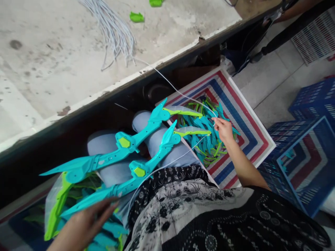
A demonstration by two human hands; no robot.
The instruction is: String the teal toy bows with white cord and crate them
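Two turquoise toy bows with lime-green parts lie across my lap: the farther bow [142, 134] and the nearer bow [157, 158]. My right hand [223, 128] pinches a white cord [180, 92] beside the bows' right tips, above a lined container of bow parts. Another white cord [170, 162] runs from the nearer bow's right tip, slack, towards my lap. My left hand [87, 219], slightly blurred, is beside the left part of the nearer bow, its fingers stretched out. Whether it touches the bow I cannot tell.
A bundle of white cords [112, 31] and a green piece [136, 17] lie on the worn table [65, 69]. The striped container [251, 129] at right holds many bow parts [195, 134]. Blue crates [309, 167] stand farther right. More bow parts [104, 237] are at lower left.
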